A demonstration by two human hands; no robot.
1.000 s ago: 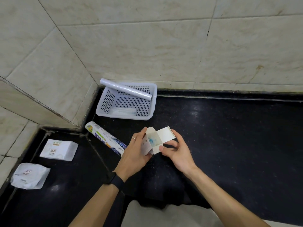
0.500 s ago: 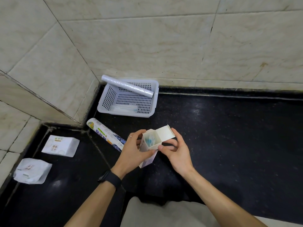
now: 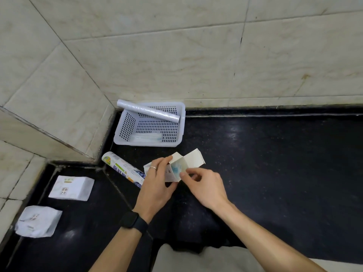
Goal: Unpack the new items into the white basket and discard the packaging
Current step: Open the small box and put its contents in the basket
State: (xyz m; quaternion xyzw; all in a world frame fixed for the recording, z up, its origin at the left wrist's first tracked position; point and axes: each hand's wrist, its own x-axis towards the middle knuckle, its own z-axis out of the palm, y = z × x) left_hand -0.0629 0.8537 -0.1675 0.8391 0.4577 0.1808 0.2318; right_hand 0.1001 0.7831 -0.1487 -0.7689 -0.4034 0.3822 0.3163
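Note:
My left hand [image 3: 157, 185] grips a small white cardboard box [image 3: 193, 159] with its top flaps open. Something pale blue [image 3: 176, 168] shows inside the box's mouth. My right hand [image 3: 204, 186] is at the box's open end, thumb and forefinger pinching at the rim. The white perforated basket [image 3: 181, 124] stands against the wall just beyond my hands. A clear wrapped roll [image 3: 148, 111] lies across the basket's top, and a flat clear packet [image 3: 147, 137] lies on its floor. A printed roll of wrap [image 3: 122, 168] lies on the black counter left of my left hand.
A white packet [image 3: 71, 188] and a second crumpled white packet [image 3: 39, 221] lie on the lower black ledge at the left. Tiled walls close off the back and left. The black counter [image 3: 275, 173] stretches to the right.
The box has turned more upright and its mouth now faces me. My right fingers moved from the flap to the box's open rim. The view shifted slightly downward.

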